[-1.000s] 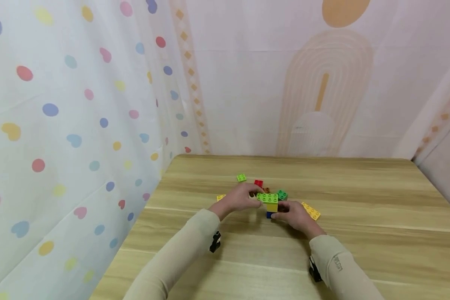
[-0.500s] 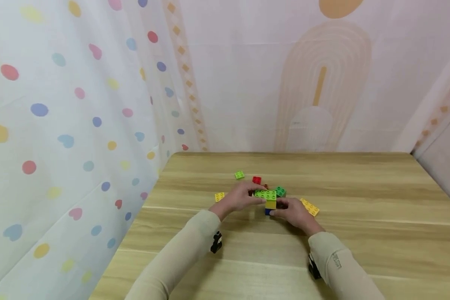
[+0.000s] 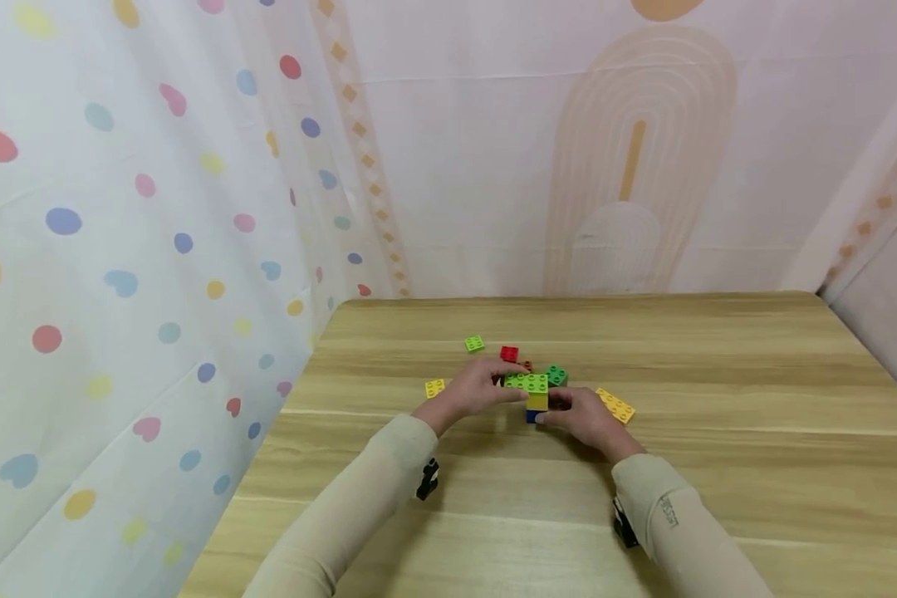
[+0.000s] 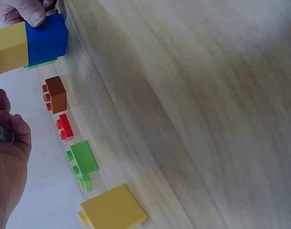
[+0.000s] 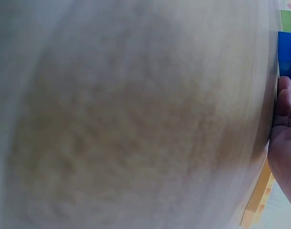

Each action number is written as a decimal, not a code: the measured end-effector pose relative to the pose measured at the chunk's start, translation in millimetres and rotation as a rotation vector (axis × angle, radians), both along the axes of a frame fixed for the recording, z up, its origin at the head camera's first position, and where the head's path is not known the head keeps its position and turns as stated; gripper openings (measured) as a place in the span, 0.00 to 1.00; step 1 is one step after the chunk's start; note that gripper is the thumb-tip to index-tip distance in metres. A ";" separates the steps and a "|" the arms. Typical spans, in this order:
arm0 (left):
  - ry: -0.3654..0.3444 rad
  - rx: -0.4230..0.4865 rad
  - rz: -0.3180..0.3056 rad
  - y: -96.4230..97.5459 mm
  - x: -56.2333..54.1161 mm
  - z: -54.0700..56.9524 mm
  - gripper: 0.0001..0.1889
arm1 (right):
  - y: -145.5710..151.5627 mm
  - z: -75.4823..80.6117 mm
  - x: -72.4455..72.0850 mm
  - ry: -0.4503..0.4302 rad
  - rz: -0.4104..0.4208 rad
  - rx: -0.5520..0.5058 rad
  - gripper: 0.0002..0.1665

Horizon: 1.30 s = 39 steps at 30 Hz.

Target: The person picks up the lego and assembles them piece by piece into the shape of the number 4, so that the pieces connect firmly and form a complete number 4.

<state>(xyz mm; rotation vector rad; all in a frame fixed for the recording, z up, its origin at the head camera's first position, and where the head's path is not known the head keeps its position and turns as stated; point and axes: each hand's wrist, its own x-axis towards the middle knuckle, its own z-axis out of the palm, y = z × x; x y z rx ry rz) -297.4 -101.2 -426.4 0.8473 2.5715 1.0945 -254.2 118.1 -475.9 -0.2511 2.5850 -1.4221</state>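
Note:
Several toy building bricks form a small stack near the middle of the table. A long light green brick tops it, sticking out to the left over a yellow brick, with a blue brick at the bottom. My left hand pinches the light green brick's overhanging end between thumb and fingers. From the right, my right hand grips the blue brick, its thumb on the near face. In the right wrist view, that hand's fingers lie low beside the blue brick. The stack's far side is hidden.
Behind the hands lie a small light green brick, a red brick, a brown brick and a dark green brick. A small yellow brick lies left, a long orange-yellow brick right. Curtains hang behind the table.
The head view has tilted a little, so the table sits higher in it. My left thumb has slid slightly right along the light green brick. The right hand keeps its grip.

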 end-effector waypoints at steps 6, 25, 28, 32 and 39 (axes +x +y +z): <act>0.005 -0.003 0.008 -0.9 0.4 -0.8 0.21 | -0.5 1.2 0.5 0.000 -0.002 0.002 0.23; -0.068 0.065 0.053 1.2 8.5 -7.5 0.21 | -1.6 1.3 3.4 -0.010 0.002 -0.005 0.25; -0.091 0.087 0.080 2.5 9.2 -8.0 0.21 | -1.5 3.2 3.5 -0.009 0.004 -0.011 0.25; -0.104 0.098 0.113 3.6 8.6 -7.7 0.21 | -1.1 5.9 3.1 0.008 0.007 -0.001 0.23; -0.076 0.081 0.088 5.1 6.0 -5.0 0.21 | -1.8 3.4 2.3 0.018 0.004 0.025 0.24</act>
